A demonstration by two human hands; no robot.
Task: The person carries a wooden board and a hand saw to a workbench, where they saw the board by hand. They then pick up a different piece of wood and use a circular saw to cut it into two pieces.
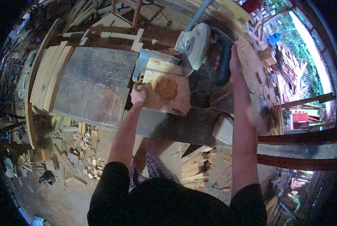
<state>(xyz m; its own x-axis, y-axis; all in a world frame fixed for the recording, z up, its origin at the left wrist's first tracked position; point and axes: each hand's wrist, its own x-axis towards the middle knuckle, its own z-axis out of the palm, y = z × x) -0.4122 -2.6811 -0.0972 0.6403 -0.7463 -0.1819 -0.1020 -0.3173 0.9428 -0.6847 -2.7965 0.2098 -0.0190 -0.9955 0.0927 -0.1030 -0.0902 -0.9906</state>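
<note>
My left hand presses on the left edge of a pale wooden board with a brown knot patch, which lies on the dark workbench. My right hand grips the dark handle and motor body of a chop saw. The saw's round white blade guard stands just behind the board's far right corner. A grey metal saw base shows behind the board.
Several long pale planks lie along the bench's left side. Wood offcuts litter the ground below left, and stacked boards sit under the bench. A red-brown beam crosses at right.
</note>
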